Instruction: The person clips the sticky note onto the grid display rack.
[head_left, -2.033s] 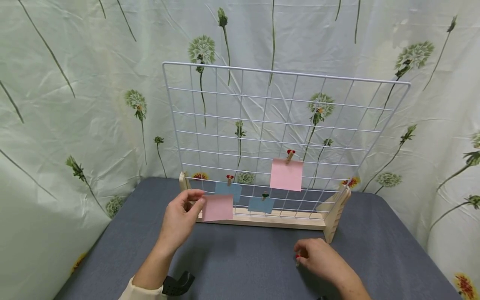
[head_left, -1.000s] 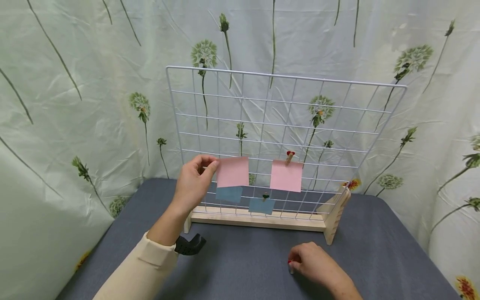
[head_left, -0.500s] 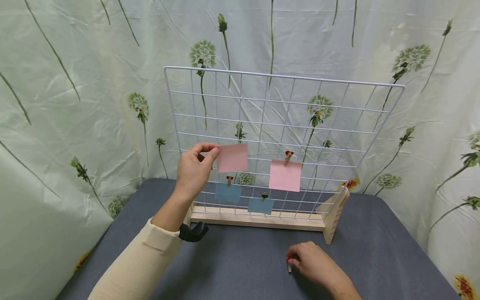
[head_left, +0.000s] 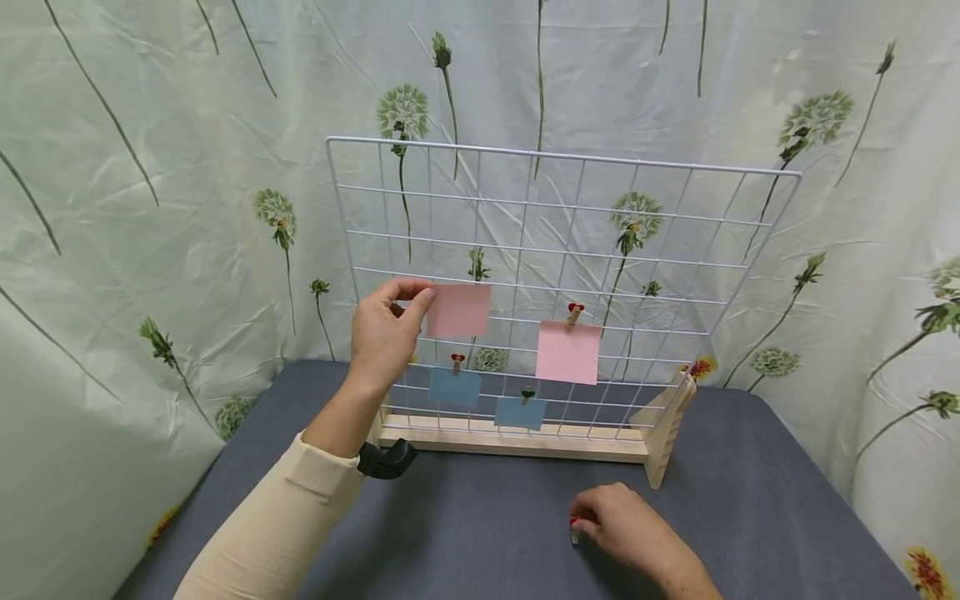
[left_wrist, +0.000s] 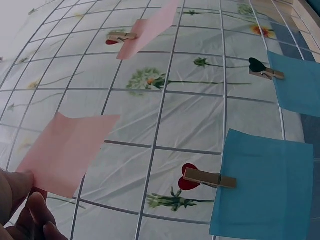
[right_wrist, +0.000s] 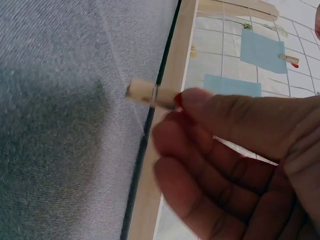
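Observation:
My left hand (head_left: 386,333) pinches the left edge of a pink paper note (head_left: 459,311) between thumb and fingers, close in front of the white wire grid (head_left: 525,250). In the left wrist view the held note (left_wrist: 70,152) overlaps the wires. Low over the table, my right hand (head_left: 622,525) pinches a small wooden clothespin (right_wrist: 155,93) by its red end, its other end pointing away from the fingertips. Another pink note (head_left: 567,352) hangs on the grid from a clothespin (head_left: 575,314) with a red heart. Two blue notes hang lower: one (head_left: 454,387) under a red-heart clothespin, one (head_left: 521,412) under a dark green heart.
The grid stands in a wooden base (head_left: 517,442) with a slanted foot (head_left: 670,429) at the right. Dark grey cloth covers the table (head_left: 480,517). A flower-printed curtain (head_left: 187,208) hangs close behind the grid. My left wrist wears a black device (head_left: 387,460).
My left hand has raised the pink note from in front of the base, past the left blue note, to above it. My right hand has shifted slightly left with the clothespin.

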